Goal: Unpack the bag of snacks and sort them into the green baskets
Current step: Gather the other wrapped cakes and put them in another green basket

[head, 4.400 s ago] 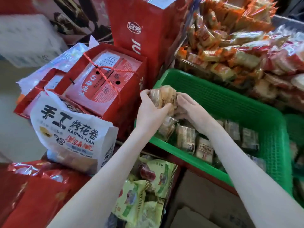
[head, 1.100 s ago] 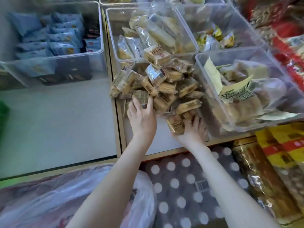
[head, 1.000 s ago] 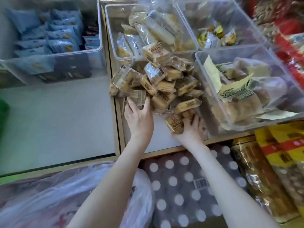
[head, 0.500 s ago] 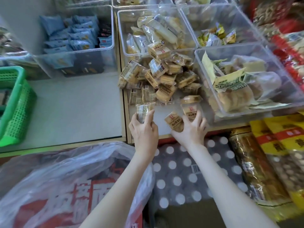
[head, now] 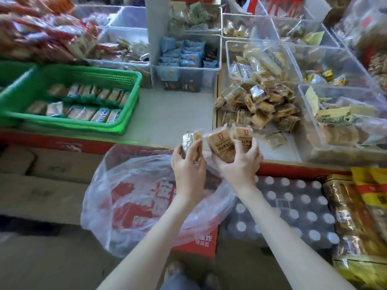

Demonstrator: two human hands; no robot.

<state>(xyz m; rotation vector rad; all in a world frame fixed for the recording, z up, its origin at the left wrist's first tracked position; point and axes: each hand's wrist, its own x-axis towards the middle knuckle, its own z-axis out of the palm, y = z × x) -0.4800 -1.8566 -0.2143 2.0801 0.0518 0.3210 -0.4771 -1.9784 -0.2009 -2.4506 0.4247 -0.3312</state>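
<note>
The green basket (head: 92,73) already holds two rows of packets (head: 83,114); a big pile (head: 261,105) waits on the table (head: 171,114). The left hand (head: 189,166) grips one packet (head: 189,141), the right hand (head: 238,162) two.

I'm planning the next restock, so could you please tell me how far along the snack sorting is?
Done: two rows of packets already line the green basket. In hand: the left hand grips one packet, the right hand two more packets. Left: a loose pile of similar packets lies on the shelf, not yet in a basket.
</note>
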